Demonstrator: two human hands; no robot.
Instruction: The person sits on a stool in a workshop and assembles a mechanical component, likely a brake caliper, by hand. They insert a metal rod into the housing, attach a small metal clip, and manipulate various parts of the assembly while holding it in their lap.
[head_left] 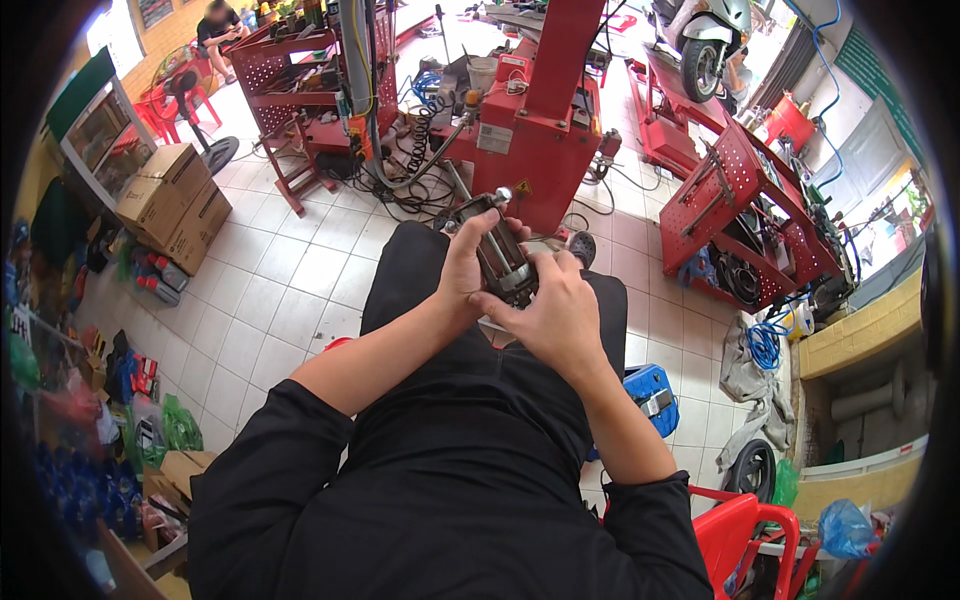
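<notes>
Fingers (pixel 550 263) of the right hand (pixel 565 312) were closed on the lower end of a dark metal assembly (pixel 500 250), with the thumb pressed to its near side. Left hand (pixel 462 264) was clamped on the upper body, its thumb along the left flank; contact behind the part could not be determined. The assembly was held tilted above the lap of the wearer's black trousers (pixel 405 280). Support from both hands appeared suited to a piece of some weight, and the raised position presumably gave a good view of it.

On the tiled floor (pixel 290 265), a blue case (pixel 652 398) lay beside the right thigh, seemingly within easy reach. A red plastic chair (pixel 728 530) showed behind the right elbow.

Farther out, cardboard boxes (pixel 175 210) were stacked toward the floor's left edge, probably to save space. A red perforated cart (pixel 705 210) stood toward the right edge, its frame evidently meant to hold gear off the tiles. A red machine (pixel 535 160) stood ahead. Near the far right corner, a scooter (pixel 716 38) was raised on a red stand (pixel 690 108), judged convenient for access. One person (pixel 212 32) sat near the far left corner.
</notes>
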